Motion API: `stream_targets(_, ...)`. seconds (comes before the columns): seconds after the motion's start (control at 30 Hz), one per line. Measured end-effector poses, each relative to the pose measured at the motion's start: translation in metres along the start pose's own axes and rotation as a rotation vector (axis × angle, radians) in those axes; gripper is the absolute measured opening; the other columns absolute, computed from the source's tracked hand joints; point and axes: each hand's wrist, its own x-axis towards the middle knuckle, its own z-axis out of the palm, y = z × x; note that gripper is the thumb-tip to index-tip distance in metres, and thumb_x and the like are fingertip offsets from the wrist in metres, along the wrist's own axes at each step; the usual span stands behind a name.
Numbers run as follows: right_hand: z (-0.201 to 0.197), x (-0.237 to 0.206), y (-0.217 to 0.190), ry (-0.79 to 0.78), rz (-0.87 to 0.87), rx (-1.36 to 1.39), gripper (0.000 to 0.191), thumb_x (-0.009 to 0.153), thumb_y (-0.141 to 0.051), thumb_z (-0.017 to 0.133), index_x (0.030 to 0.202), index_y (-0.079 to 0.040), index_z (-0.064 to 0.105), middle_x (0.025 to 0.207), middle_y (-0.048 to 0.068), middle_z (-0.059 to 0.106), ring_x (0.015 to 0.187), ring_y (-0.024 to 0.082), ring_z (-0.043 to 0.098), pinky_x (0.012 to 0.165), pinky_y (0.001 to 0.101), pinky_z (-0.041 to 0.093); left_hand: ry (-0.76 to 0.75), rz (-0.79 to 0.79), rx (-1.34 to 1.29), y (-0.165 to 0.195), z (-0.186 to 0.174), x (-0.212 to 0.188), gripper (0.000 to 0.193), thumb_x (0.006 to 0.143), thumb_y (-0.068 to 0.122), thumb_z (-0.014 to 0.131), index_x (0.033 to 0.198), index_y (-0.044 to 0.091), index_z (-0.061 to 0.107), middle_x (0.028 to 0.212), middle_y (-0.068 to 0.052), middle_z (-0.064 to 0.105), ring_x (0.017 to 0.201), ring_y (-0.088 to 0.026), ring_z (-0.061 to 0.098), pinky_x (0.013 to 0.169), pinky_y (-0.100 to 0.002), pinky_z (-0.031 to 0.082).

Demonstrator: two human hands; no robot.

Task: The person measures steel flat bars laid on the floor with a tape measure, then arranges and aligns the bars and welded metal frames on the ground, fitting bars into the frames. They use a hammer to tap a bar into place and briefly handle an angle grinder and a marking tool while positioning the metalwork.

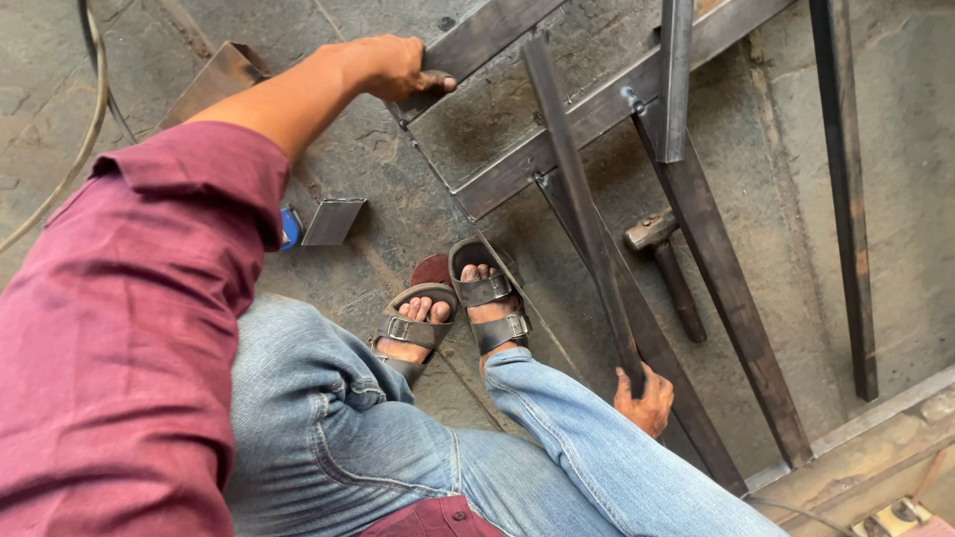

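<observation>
my left hand [390,66] clamps the frame's far flat bar [477,42]; my right hand [645,400] clamps a loose near steel bar [582,204].

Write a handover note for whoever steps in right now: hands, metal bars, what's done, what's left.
Left hand: gripping the end of a flat steel bar of the floor frame.
Right hand: holding the lower end of a loose long bar laid diagonally across the frame.
Hammer lies on the floor between the bars, untouched.
Done: several frame bars appear joined at the corners.
Left: the loose bar looks unfixed; whether it is aligned cannot be told.
</observation>
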Motion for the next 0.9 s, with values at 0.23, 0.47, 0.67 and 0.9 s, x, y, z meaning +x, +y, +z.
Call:
stream_targets(0.23,-0.008,-0.006,-0.013,-0.052,-0.081,-0.009,0.041,0.087,-0.034,0.081,0.118,-0.01,0.071,0.113,0.01,0.063,0.11,0.03,0.062,0.09,0.0456,0.053,0.036,0.01,0.008,0.0,0.001,-0.003,0.089,0.095,0.075,0.056,0.125,-0.008,0.059,0.113,-0.033,0.069,0.111,-0.047,0.065,0.093,-0.054,0.051)
stream_targets(0.47,-0.006,0.001,-0.003,0.026,-0.104,-0.057,0.041,0.091,-0.037,0.079,0.119,-0.009,0.069,0.115,0.01,0.063,0.112,0.031,0.062,0.087,0.0455,0.053,0.05,0.029,0.019,0.002,0.0,-0.007,0.089,0.096,0.074,0.056,0.126,-0.009,0.059,0.113,-0.034,0.068,0.11,-0.048,0.065,0.093,-0.054,0.051)
stream_targets(0.67,-0.019,0.012,0.008,-0.045,-0.084,-0.084,0.04,0.092,-0.036,0.077,0.12,-0.008,0.069,0.116,0.011,0.063,0.112,0.033,0.062,0.087,0.047,0.052,0.041,0.043,0.043,0.006,-0.003,-0.011,0.087,0.097,0.075,0.055,0.113,-0.01,0.066,0.104,-0.034,0.07,0.102,-0.048,0.068,0.087,-0.054,0.052)
stream_targets(0.9,-0.013,0.029,-0.005,-0.016,-0.172,-0.02,0.042,0.094,-0.036,0.077,0.124,-0.007,0.067,0.117,0.011,0.063,0.113,0.033,0.062,0.088,0.0461,0.053,0.027,0.06,0.058,0.006,-0.004,-0.009,0.084,0.098,0.073,0.054,0.105,-0.009,0.071,0.097,-0.032,0.072,0.096,-0.046,0.07,0.085,-0.054,0.054)
